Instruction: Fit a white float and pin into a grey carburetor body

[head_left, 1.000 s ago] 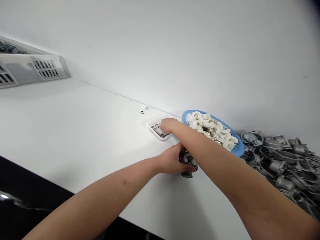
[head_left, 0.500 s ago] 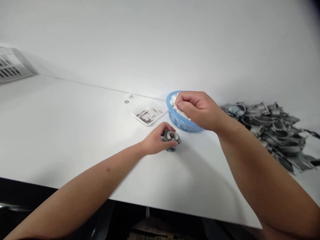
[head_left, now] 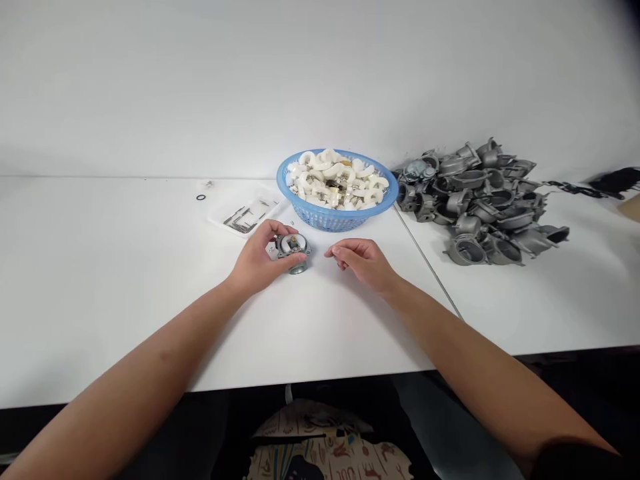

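Note:
My left hand (head_left: 257,261) is wrapped round a small grey metal carburetor body (head_left: 299,267) on the white table. A white plastic float (head_left: 301,243) sits in its upturned open side, with a brass-coloured bit in the middle. Just to the right, my right hand (head_left: 364,262) hovers low, thumb and fingertips pinched together. Whatever lies in that pinch, if anything, is too small to make out. Behind both hands stands a blue plastic basket (head_left: 325,219) heaped with white floats (head_left: 327,177).
A shallow white tray (head_left: 220,222) with thin metal pins lies behind my left hand. Beyond it rests a black O-ring (head_left: 201,197). Grey metal castings (head_left: 480,200) are piled at the right, near a black strap-like thing (head_left: 613,183). A wall rises behind the table.
My right hand has come from above the blue basket down beside the carburetor body. The left hand keeps its hold. The camera has turned, so the whole basket now shows.

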Tool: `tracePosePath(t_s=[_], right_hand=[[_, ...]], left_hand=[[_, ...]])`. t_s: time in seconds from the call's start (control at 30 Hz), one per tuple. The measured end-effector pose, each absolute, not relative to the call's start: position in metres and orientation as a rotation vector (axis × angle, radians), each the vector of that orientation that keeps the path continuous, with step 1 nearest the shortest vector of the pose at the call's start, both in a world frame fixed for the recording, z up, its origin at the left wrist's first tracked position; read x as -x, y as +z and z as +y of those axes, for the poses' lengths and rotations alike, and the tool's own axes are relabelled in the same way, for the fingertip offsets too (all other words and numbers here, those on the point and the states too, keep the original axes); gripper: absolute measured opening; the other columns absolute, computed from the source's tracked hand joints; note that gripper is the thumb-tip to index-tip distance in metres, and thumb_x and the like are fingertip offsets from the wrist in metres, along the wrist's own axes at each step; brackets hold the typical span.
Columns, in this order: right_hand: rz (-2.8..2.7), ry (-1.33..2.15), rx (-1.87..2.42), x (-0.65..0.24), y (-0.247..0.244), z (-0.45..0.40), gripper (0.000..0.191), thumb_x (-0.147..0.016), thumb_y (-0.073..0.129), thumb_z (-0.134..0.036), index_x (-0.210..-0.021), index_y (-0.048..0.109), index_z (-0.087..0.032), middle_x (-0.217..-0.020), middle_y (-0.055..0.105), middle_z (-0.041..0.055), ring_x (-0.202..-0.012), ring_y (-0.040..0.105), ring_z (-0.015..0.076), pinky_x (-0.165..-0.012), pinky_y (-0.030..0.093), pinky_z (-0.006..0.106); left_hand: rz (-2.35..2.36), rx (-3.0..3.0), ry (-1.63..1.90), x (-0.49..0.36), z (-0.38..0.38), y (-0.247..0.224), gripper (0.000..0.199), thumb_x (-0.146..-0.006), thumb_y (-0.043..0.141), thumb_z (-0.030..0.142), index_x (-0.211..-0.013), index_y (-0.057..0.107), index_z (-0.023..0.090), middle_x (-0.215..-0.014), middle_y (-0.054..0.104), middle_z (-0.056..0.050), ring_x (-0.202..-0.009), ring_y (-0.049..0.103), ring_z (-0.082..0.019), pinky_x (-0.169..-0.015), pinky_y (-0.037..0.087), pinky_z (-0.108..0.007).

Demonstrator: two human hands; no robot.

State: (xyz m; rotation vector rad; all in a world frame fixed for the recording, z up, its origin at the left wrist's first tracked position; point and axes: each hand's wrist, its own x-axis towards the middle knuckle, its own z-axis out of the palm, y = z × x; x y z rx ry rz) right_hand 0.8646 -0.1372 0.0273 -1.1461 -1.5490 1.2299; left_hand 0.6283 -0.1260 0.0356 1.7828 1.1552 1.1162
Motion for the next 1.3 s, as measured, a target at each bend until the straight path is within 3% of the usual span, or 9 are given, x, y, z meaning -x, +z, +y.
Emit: tracePosePath(t_s=[0.23, 0.37, 0.53, 0.87, 1.1, 1.3], right_hand=[[-1.582, 1.198, 1.081, -0.853, 0.027, -0.145, 0.038, -0.088, 0.064, -0.047, -0.1, 0.077, -0.014, -0.062, 0.046, -0.0022, -0.06, 0.038, 0.0098, -0.055, 0.03, 0.025], [-1.589, 1.189, 1.031, -0.85, 0.023, -0.146, 0.036, -0.089, 0.065, -0.046, -0.1, 0.076, -0.015, -0.067, 0.055, -0.0001, -0.059, 0.039, 0.0095, -0.054, 0.031, 0.025], [-1.603, 1.127, 1.078, -0.846, 0.018, -0.147, 0.029, -0.089, 0.066, -0.043, -0.096, 0.076, -0.016, -0.085, 0.068, 0.0057, -0.07, 0.051, 0.0132, -0.061, 0.041, 0.026], [-1.681, 0.818, 1.077, -0.841, 0.023, -0.155, 0.024, -0.093, 0.063, -0.038, -0.098, 0.074, -0.018, -0.072, 0.064, 0.0013, -0.06, 0.047, 0.0109, -0.058, 0.04, 0.025], [-1.661, 0.822, 1.036, -0.834, 0.02, -0.157, 0.021, -0.094, 0.06, -0.035, -0.097, 0.071, -0.018, -0.078, 0.065, 0.0016, -0.063, 0.05, 0.0113, -0.058, 0.04, 0.025], [-1.636, 0.964, 1.066, -0.834, 0.019, -0.16, 0.019, -0.094, 0.058, -0.034, -0.093, 0.066, -0.017, -0.076, 0.064, 0.0018, -0.063, 0.051, 0.0113, -0.057, 0.04, 0.024]], left_hand=[[1.215, -1.973, 1.002, -0.624, -0.127, 0.049, 0.038, -0.074, 0.079, 0.043, -0.099, 0.057, 0.024, -0.118, 0.071, -0.007, -0.11, 0.065, -0.026, -0.102, 0.048, -0.047], [1.18, -1.959, 0.995, -0.618, -0.126, 0.051, 0.033, -0.079, 0.074, 0.041, -0.101, 0.057, 0.024, -0.119, 0.071, -0.007, -0.112, 0.065, -0.025, -0.1, 0.052, -0.047], [1.133, -1.994, 0.972, -0.614, -0.128, 0.053, 0.031, -0.081, 0.071, 0.039, -0.102, 0.055, 0.024, -0.116, 0.071, -0.007, -0.112, 0.066, -0.024, -0.098, 0.055, -0.045], [1.192, -2.253, 0.908, -0.614, -0.13, 0.053, 0.027, -0.084, 0.067, 0.041, -0.095, 0.05, 0.024, -0.11, 0.07, -0.007, -0.109, 0.066, -0.025, -0.098, 0.051, -0.044], [1.191, -2.157, 0.993, -0.622, -0.135, 0.048, 0.038, -0.078, 0.073, 0.034, -0.09, 0.038, 0.025, -0.103, 0.072, -0.003, -0.096, 0.069, -0.02, -0.091, 0.053, -0.039], [1.142, -1.939, 1.144, -0.63, -0.138, 0.037, 0.051, -0.071, 0.077, 0.029, -0.094, 0.031, 0.026, -0.104, 0.071, -0.005, -0.098, 0.07, -0.023, -0.091, 0.054, -0.043]])
